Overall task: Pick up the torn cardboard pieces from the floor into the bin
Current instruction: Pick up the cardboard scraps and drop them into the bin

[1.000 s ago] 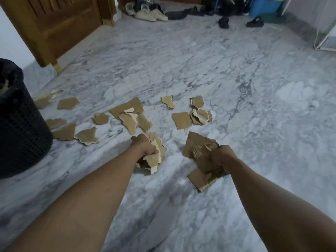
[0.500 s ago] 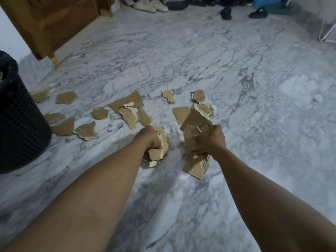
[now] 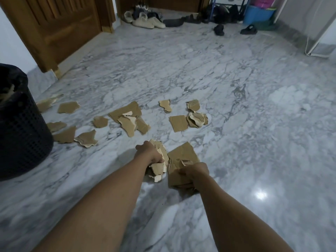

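My left hand (image 3: 149,154) is closed around a bunch of small torn cardboard scraps (image 3: 158,169). Right beside it, my right hand (image 3: 196,172) grips a stack of larger brown cardboard pieces (image 3: 181,155); the two bundles nearly touch. Several more torn pieces lie on the marble floor beyond: a pile in the middle (image 3: 129,119), a group to the right (image 3: 189,119), and loose scraps (image 3: 85,139) near the bin. The black mesh bin (image 3: 20,128) stands at the left edge, with some cardboard showing inside it.
A wooden door (image 3: 60,28) stands open at the back left. Shoes and sandals (image 3: 149,21) line the far wall, with a blue tub (image 3: 258,14) at the back right. A white frame (image 3: 316,44) leans at the right wall.
Both hands have drawn back toward me and closer together, carrying their cardboard. The camera has tilted up, showing more of the far wall.
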Tool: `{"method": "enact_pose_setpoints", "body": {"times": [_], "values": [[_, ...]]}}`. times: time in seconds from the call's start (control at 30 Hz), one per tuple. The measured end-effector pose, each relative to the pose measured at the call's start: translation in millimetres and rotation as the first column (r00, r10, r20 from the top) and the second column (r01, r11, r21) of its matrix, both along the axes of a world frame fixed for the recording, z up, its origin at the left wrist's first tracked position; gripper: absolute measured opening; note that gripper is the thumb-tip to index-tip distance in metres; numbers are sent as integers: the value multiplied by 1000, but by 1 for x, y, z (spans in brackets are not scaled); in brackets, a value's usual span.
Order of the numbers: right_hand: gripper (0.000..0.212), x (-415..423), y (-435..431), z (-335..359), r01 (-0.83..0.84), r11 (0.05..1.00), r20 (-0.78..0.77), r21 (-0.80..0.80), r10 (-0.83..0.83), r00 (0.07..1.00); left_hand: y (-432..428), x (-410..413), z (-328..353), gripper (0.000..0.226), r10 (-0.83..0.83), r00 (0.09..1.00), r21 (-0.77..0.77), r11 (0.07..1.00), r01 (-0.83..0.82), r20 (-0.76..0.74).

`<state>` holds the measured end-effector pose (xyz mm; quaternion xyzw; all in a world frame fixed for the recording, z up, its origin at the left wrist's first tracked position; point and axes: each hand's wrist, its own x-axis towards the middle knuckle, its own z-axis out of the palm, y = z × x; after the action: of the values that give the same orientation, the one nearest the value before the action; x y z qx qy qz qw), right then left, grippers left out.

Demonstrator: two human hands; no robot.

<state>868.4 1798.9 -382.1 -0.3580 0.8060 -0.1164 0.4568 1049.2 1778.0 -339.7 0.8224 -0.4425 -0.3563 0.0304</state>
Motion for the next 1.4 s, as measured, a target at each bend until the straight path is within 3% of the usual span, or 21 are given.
{"method": "enact_pose_setpoints", "body": {"times": [0.07, 0.13, 0.3, 0.47, 0.7, 0.8, 0.9, 1.0, 1.17, 1.27, 1.33, 1.4], "values": [[60, 8, 8, 16, 8, 998, 9, -63, -7, 1000, 7, -4, 2, 96, 32, 999, -12, 999, -32, 3], [50, 8, 12, 23, -8, 993, 17, -122, 10, 1000, 13, -5, 4, 93, 54, 998, -32, 998, -55, -17], [68, 4, 31, 22, 62, 986, 89, -153, -49, 995, 37, -6, 7, 83, 27, 999, -105, 994, -29, -18], [75, 4, 44, 30, 180, 977, 277, -111, -143, 950, 54, -7, 14, 71, 28, 999, -187, 982, -33, -30], [49, 25, 37, 76, 149, 951, 379, -269, -38, 925, 51, 11, 50, 70, -8, 1000, -305, 952, 0, -22], [47, 54, 21, 118, 151, 914, 459, -375, 42, 887, 35, 33, 98, 75, -14, 1000, -422, 906, 22, 22], [52, 96, 1, 176, 180, 833, 524, -523, 147, 839, 19, 72, 171, 64, 35, 997, -566, 824, 11, 70], [38, 146, -12, 240, 208, 760, 585, -615, 263, 768, 18, 127, 255, 69, 69, 988, -675, 736, 43, 138], [42, 241, -10, 304, 141, 687, 584, -713, 470, 662, 55, 235, 370, 75, 174, 949, -749, 657, 88, 264], [45, 302, 13, 323, 32, 676, 540, -736, 558, 630, 83, 300, 384, 70, 300, 938, -795, 604, -47, 172], [50, 337, 26, 328, -47, 668, 509, -742, 608, 609, 99, 342, 369, 61, 354, 935, -780, 579, -237, -21], [53, 370, 36, 326, -129, 643, 455, -755, 655, 604, 117, 386, 340, 61, 373, 898, -672, 605, -427, -234]]}}
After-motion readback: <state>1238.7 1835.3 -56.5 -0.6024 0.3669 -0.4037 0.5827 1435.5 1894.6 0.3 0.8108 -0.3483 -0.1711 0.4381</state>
